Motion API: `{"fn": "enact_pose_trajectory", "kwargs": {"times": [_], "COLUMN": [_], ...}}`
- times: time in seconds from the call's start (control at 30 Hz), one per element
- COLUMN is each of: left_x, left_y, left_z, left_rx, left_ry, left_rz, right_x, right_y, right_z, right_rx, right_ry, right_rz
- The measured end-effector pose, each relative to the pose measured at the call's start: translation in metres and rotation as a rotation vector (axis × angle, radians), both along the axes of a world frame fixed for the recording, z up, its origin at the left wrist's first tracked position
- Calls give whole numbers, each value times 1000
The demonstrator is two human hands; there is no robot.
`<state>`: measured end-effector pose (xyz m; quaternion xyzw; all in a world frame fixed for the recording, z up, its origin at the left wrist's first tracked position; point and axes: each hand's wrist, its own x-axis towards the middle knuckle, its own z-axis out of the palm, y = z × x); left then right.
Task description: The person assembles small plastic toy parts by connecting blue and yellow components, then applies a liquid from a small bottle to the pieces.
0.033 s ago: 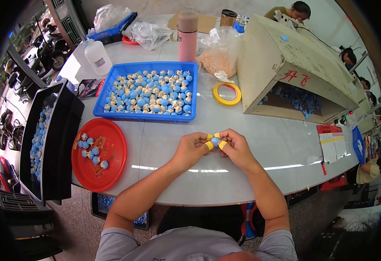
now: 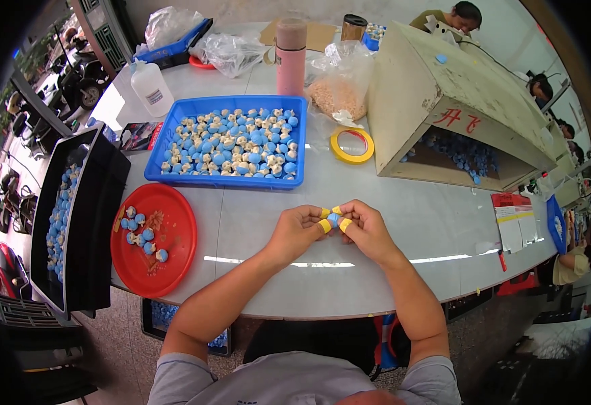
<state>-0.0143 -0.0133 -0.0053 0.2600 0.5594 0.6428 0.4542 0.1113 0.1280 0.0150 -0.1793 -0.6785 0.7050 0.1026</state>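
Over the near middle of the table, my left hand (image 2: 296, 231) and my right hand (image 2: 367, 231) meet, with yellow wraps on thumbs and forefingers. Pinched between both sets of fingertips is a small blue piece (image 2: 333, 220), mostly covered by the fingers. At my left, a red round plate (image 2: 182, 253) bears several small blue-and-cream figure heads (image 2: 148, 234) and some orange-brown scraps. Beyond my hands, a blue tray (image 2: 224, 179) is filled with many more of these heads.
A black bin (image 2: 86, 236) with blue pieces stands at the left edge. Yellow tape (image 2: 370, 154), a pink flask (image 2: 291, 71), a bag of beige bits (image 2: 339, 98) and a white bottle (image 2: 152, 89) are farther back. A cream box (image 2: 403, 101) holding blue pieces occupies the right; a person sits beyond.
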Motion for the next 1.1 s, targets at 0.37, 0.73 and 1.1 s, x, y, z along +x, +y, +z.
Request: {"fn": "enact_pose_trajectory", "kwargs": {"times": [0.37,0.73,1.1], "left_x": [-1,-4,-8], "left_y": [0,0,2], "left_z": [11,9,10], "left_rx": [-64,-72,-79], "left_ry": [-29,-88,-184], "left_rz": [-70,-18,-42], "right_x": [4,1,2], "right_y": [1,-5,2], "right_z": [-6,2,3], "right_rx": [137,-6,-124], "right_ry": [-1,-41,-105], "right_rz": [31,-6,-43]}}
